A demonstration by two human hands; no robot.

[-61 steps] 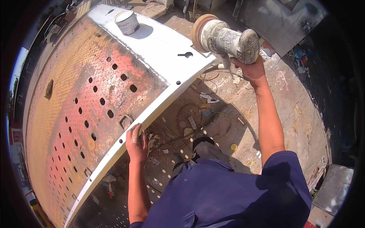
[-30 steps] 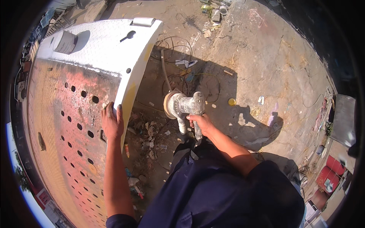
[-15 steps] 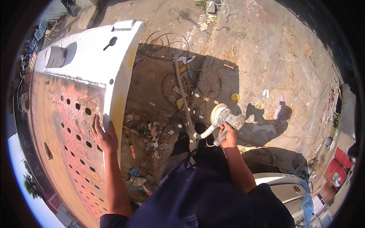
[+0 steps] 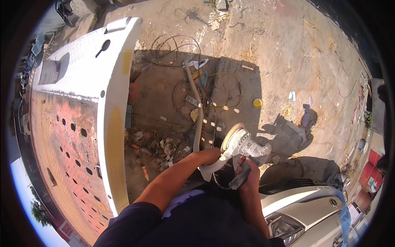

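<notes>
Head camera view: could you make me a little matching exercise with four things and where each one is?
Things:
1. Sander
2. Tub
3. Round yellow thing
4. Car

Places:
A. Lying on the ground
B. In the right grip
C. Lower right of the picture
D. On the white surface

Pairs: 1-B, 2-D, 3-A, 4-C

Strong sunlight washes out the white panel (image 4: 88, 70), left of the gripping right hand (image 4: 249, 175); hard-edged shadow covers ground (image 4: 236, 88) above it. The dark shirt (image 4: 193, 224) below loses detail; fisheye distortion bends the black-rimmed edges.
</notes>
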